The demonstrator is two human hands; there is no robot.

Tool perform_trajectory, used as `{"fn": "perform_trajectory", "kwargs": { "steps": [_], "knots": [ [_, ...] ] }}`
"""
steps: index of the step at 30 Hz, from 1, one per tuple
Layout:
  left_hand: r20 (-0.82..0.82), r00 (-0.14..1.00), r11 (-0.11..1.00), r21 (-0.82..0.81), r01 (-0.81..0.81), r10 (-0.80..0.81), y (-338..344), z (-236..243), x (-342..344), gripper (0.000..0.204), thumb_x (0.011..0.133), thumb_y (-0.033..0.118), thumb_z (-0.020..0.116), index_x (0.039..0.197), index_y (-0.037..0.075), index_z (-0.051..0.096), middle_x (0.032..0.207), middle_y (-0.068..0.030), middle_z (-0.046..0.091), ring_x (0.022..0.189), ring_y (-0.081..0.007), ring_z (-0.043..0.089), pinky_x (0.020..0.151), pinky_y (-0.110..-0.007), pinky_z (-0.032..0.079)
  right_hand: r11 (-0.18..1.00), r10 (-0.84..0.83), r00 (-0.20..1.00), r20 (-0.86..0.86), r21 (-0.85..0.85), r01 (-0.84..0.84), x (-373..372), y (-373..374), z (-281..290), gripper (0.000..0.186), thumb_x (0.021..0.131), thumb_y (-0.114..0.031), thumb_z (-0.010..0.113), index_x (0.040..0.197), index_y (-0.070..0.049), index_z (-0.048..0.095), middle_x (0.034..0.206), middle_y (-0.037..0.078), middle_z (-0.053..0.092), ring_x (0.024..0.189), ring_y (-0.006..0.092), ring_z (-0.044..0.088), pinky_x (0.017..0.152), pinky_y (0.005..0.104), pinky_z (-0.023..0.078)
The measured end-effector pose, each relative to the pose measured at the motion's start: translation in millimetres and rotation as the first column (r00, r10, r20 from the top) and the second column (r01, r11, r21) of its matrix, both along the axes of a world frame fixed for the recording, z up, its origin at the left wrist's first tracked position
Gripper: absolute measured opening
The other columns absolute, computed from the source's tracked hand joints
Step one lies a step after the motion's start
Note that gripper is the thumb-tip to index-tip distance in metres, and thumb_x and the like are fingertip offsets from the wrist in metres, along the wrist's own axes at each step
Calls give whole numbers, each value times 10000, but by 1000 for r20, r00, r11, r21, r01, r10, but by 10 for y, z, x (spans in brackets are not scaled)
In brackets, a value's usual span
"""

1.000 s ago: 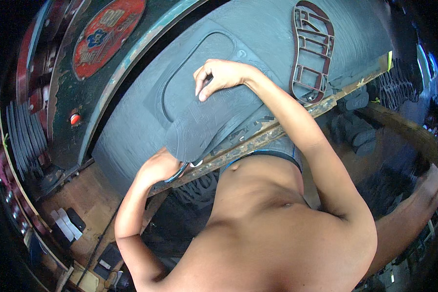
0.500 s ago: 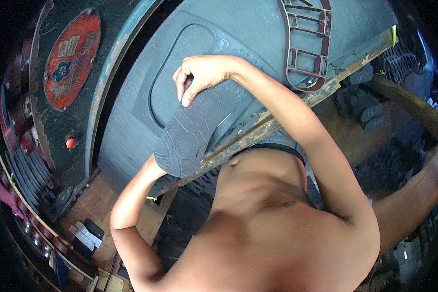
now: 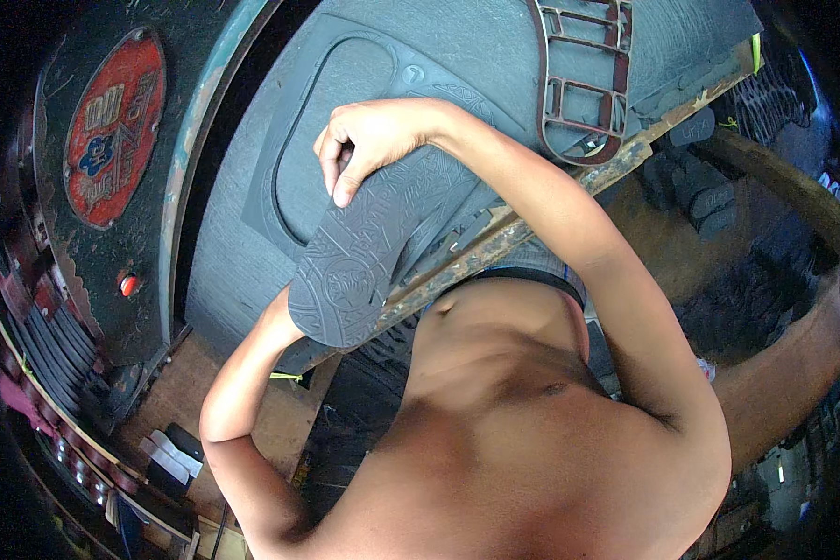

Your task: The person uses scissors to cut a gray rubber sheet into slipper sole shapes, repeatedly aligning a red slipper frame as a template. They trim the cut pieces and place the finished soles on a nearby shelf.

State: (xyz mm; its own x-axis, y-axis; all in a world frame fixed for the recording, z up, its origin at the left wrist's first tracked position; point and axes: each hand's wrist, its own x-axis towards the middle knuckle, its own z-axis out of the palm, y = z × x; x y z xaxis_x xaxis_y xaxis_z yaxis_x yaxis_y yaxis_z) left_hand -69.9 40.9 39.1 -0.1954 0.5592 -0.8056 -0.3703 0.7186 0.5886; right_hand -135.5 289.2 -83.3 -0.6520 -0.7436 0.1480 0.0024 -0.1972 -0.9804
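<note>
Hands (image 3: 368,140) grip a dark sole (image 3: 368,252), left apparently underneath.

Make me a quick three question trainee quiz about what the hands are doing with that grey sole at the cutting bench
1. True or false: the right hand grips the top end of the patterned grey sole.
2. Where is the left hand? A) on the red round plate B) under the sole's lower end C) on the metal cutting frame
3. Fill in: the grey rubber sheet on the bench shows a sole-shaped ____.

Key:
1. True
2. B; the sole mostly hides it
3. Cutout, left of the right hand
</note>
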Motion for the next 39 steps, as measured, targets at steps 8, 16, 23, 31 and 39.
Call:
{"fn": "perform_trajectory", "kwargs": {
  "steps": [8,16,23,31,39],
  "knots": [
    [-74,980,982,19,189,-187,-122,-149,62,552,1003,192,626,1514,55,472,1494,-136,544,1371,-252,523,1169,-390,409,1000,11,999,41,-8,-10,4,18,40,260,770,-233,876,921,-32,808,856,50,733,764,141,638,701,303,500],
    [165,968,981,-61,-183,191,-42,-221,219,385,1048,138,548,1418,34,534,1252,-156,686,1084,-211,680,889,-316,567,1000,5,999,39,-12,-5,6,10,33,265,764,-238,877,917,-33,808,853,46,729,771,139,643,707,300,502],
    [291,883,923,-2,-384,368,-7,-215,288,327,1054,134,558,1354,4,549,1149,-122,721,831,-178,694,671,-278,558,1000,0,1000,30,-8,0,-5,24,36,261,768,-236,874,918,-32,808,846,41,726,761,130,632,694,297,492],
    [-742,626,916,39,400,-242,146,-296,390,162,960,234,731,920,81,697,646,-19,615,556,-141,564,528,-310,448,999,31,999,-14,26,-30,-33,54,37,290,825,-275,840,974,-29,805,973,96,777,915,192,722,843,336,560],
    [-705,436,761,-226,609,-559,134,-147,319,287,966,307,675,1163,103,715,912,-67,652,842,-220,608,768,-388,498,998,-13,1000,18,-62,14,-17,33,36,202,795,-180,841,920,-27,803,849,49,733,774,136,669,711,293,519]
  ]
}}
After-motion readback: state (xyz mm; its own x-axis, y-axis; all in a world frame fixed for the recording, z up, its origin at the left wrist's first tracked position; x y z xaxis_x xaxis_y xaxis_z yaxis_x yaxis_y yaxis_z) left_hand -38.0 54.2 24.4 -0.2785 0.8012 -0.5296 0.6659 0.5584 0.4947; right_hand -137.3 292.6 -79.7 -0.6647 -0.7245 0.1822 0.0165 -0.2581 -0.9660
